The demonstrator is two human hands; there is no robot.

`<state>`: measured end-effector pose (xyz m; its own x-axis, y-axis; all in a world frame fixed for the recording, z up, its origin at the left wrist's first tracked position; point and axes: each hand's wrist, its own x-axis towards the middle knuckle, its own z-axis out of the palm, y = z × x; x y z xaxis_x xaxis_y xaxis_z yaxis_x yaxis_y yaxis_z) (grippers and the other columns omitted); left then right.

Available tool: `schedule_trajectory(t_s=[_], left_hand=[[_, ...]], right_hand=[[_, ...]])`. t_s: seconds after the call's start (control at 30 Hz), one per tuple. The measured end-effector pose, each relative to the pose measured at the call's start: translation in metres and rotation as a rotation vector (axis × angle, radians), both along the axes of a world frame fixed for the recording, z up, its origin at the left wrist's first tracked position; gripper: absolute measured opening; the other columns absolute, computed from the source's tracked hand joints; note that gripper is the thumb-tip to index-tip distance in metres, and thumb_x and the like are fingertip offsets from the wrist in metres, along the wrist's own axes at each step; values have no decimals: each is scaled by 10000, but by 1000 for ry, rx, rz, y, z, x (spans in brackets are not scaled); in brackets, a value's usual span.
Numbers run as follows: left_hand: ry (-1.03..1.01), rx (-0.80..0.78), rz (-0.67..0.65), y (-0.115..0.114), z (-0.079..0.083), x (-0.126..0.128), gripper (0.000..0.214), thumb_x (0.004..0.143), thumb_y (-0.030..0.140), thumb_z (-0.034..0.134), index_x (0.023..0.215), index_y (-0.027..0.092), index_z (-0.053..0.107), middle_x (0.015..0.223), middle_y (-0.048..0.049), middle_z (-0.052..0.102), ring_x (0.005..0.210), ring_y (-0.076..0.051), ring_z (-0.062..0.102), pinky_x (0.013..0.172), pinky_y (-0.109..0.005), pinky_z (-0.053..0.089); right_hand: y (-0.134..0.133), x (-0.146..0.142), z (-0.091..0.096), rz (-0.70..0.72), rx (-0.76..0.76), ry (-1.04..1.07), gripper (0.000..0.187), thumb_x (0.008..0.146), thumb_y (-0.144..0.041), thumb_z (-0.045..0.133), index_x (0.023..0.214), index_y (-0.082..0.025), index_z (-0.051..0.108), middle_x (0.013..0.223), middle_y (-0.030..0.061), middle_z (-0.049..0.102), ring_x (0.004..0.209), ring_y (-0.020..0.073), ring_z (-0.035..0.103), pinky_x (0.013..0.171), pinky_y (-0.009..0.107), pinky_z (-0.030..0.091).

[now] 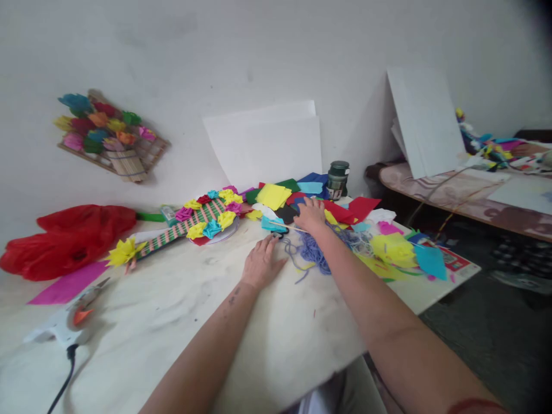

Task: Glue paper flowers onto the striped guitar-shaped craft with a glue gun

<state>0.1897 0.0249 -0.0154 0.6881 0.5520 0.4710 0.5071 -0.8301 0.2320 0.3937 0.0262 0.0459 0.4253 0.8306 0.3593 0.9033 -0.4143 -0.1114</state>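
My left hand [262, 263] lies flat on the white table, fingers stretched out. Its fingertips are beside a small black object [280, 233], perhaps scissor handles, and a light blue paper piece [273, 224]. My right hand [311, 215] reaches into a heap of coloured paper with its fingers apart, over dark blue and black paper [285, 215]. A thin wooden stick [288, 226] lies just below that hand. Tangled purple-blue yarn [314, 253] is under and beside my right forearm. Yellow paper squares [272, 196] and red paper [363, 209] lie around the right hand.
A guitar-shaped craft with paper flowers [211, 217] lies at the back left. A red plastic bag [69, 238], magenta paper [69, 283] and a corded glue gun [71, 322] are further left. A dark green jar [337, 179] stands behind the papers. Paper scraps [392, 248] cover the right corner.
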Motion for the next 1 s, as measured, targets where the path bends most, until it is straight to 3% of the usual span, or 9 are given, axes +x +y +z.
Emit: schedule_trajectory(t_s=[0.13, 0.3, 0.4, 0.5, 0.63, 0.73, 0.87, 1.0], left_hand=[[21, 166, -100, -4, 3, 9, 595, 794, 462, 515, 1313, 190, 409, 1421, -120, 351, 1305, -274, 305, 1055, -447, 273], [85, 210, -222, -12, 0, 35, 626, 831, 541, 406, 1339, 176, 393, 1453, -99, 300, 1358, -261, 198, 1106, -473, 130], [101, 131, -182, -16, -3, 54, 662, 827, 587, 363, 1358, 191, 371, 1457, -89, 294, 1355, -269, 204, 1102, -485, 132], [157, 51, -174, -18, -5, 66, 680, 802, 623, 373, 1341, 208, 402, 1445, -89, 321, 1332, -291, 253, 1090, -505, 153], [151, 46, -152, -21, -2, 67, 647, 786, 619, 413, 1277, 204, 487, 1308, -126, 491, 1219, -306, 403, 1063, -526, 194], [83, 141, -144, -23, 5, 65, 630, 750, 622, 469, 1187, 178, 559, 1135, -134, 576, 1102, -292, 479, 1059, -499, 213], [21, 216, -130, -22, 7, 66, 719, 710, 636, 513, 1244, 154, 497, 1300, -149, 453, 1245, -310, 350, 1083, -481, 182], [127, 152, -199, -15, 0, 70, 745, 779, 636, 406, 1366, 181, 346, 1447, -123, 295, 1329, -267, 252, 1094, -468, 175]], right_hand=[[-4, 32, -3, -80, -201, 53, 618, 765, -462, 485, 1308, -168, 455, 1453, 119, 285, 1318, 357, 200, 1020, 536, 151], [-12, 45, -12, -168, -411, 138, 539, 810, -441, 407, 1248, -150, 525, 1292, 163, 495, 1196, 329, 427, 945, 487, 297], [-15, 46, -13, -216, -417, 136, 503, 800, -394, 424, 1203, -124, 560, 1229, 181, 538, 1139, 320, 487, 890, 451, 359], [-16, 46, -9, -204, -327, 103, 535, 760, -388, 477, 1209, -106, 547, 1289, 206, 465, 1109, 332, 503, 862, 437, 384], [-10, 46, -1, -101, -161, -2, 650, 731, -435, 520, 1314, -161, 436, 1442, 168, 268, 1216, 376, 376, 971, 503, 269], [-4, 47, 0, -19, -232, 4, 563, 775, -403, 469, 1289, -172, 468, 1405, 150, 350, 1252, 358, 329, 1001, 525, 212], [-1, 42, -8, 50, -385, 52, 462, 795, -326, 435, 1179, -106, 570, 1239, 187, 521, 1141, 322, 469, 916, 442, 355], [-1, 36, -14, 102, -334, 35, 436, 835, -362, 379, 1125, -133, 610, 1214, 169, 548, 1143, 302, 478, 885, 397, 387]])
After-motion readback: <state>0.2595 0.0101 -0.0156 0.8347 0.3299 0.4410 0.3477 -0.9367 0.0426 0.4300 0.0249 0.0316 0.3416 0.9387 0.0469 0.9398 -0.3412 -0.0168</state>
